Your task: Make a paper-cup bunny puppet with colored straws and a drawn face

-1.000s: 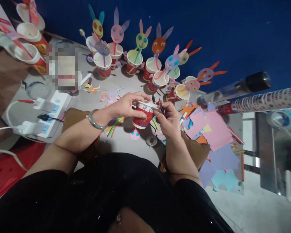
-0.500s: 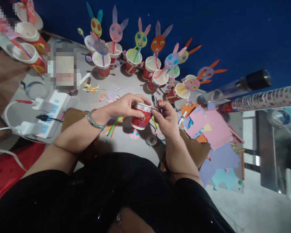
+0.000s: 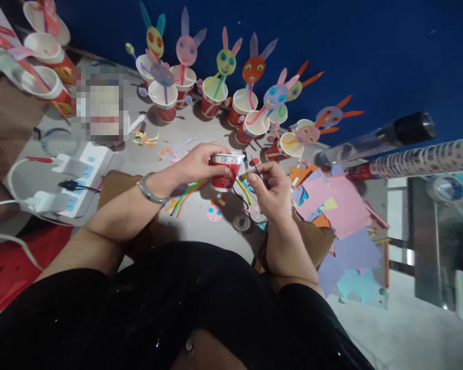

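The left hand (image 3: 199, 163) grips a red-and-white paper cup (image 3: 226, 172) by its rim and side, fingers curled around it, holding it above the counter (image 3: 200, 226). The right hand (image 3: 270, 191) is just beside the cup, fingers pressed together around a thin dark tool (image 3: 256, 170); its type cannot be determined. Coloured straws (image 3: 185, 195) lie below the cup. Finished bunny-face cups (image 3: 212, 97) stand in a row against the blue wall (image 3: 370, 51). Loose paper sheets (image 3: 339, 205) lie to the right.
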`<state>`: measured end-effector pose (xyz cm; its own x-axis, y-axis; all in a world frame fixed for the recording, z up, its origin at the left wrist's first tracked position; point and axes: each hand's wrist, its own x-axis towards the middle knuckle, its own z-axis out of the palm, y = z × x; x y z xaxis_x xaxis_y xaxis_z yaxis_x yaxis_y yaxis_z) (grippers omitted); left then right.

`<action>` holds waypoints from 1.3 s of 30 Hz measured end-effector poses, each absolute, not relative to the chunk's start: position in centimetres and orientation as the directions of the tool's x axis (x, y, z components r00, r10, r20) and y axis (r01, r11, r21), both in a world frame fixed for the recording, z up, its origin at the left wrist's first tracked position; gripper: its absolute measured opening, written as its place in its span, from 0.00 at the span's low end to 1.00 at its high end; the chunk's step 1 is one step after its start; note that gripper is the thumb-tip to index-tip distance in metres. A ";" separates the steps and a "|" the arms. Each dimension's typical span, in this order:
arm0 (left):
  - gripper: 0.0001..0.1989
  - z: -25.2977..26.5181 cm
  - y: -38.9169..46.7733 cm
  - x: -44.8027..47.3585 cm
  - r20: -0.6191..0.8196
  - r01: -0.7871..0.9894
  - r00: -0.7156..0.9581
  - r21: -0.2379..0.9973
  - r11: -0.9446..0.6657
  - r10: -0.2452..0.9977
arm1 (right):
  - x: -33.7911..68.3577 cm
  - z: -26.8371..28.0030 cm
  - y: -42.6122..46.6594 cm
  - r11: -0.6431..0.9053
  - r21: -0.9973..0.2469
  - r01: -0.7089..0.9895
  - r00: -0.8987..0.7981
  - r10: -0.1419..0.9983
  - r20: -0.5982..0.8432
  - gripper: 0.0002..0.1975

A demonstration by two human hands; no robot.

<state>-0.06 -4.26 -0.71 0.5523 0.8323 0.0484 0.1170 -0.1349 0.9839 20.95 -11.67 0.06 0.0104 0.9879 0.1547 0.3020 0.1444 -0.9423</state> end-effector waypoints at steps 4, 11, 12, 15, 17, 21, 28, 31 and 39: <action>0.12 -0.8 -4.3 0.0 0.052 0.141 0.515 0.979 -0.145 0.855 | 20.3 -0.2 -11.9 0.045 -0.978 0.204 -0.096 0.995 0.026 0.27; 0.05 -1.8 -4.5 0.5 0.250 0.122 0.413 0.938 -0.325 0.876 | 19.2 -0.4 -12.0 -0.286 -0.955 -0.083 -0.157 0.950 -0.271 0.27; 0.04 -1.9 -4.5 0.5 0.263 0.121 0.409 0.934 -0.337 0.874 | 19.1 -0.4 -12.0 -0.327 -0.938 -0.117 -0.178 0.936 -0.304 0.28; 0.03 -2.1 -4.7 0.6 0.307 0.114 0.396 0.919 -0.378 0.865 | 18.8 -0.2 -12.0 -0.394 -0.901 -0.184 -0.217 0.910 -0.354 0.28; 0.03 -2.1 -4.7 0.6 0.332 0.118 0.384 0.908 -0.403 0.861 | 18.7 -0.1 -12.0 -0.413 -0.885 -0.215 -0.218 0.904 -0.369 0.28; 0.04 -2.0 -4.8 0.6 0.331 0.147 0.369 0.902 -0.406 0.868 | 18.6 0.0 -12.0 -0.443 -0.857 -0.263 -0.208 0.894 -0.398 0.28; 0.01 -1.5 -4.9 0.4 0.407 0.216 0.370 0.837 -0.503 0.835 | 18.5 0.3 -12.1 -0.496 -0.821 -0.282 -0.221 0.867 -0.447 0.27; 0.01 -1.6 -5.0 0.4 0.435 0.228 0.374 0.813 -0.536 0.819 | 18.6 0.5 -12.1 -0.508 -0.809 -0.295 -0.234 0.860 -0.454 0.26; 0.02 -1.9 -5.0 0.3 0.436 0.226 0.395 0.807 -0.545 0.809 | 18.6 0.5 -12.0 -0.520 -0.796 -0.310 -0.234 0.853 -0.466 0.25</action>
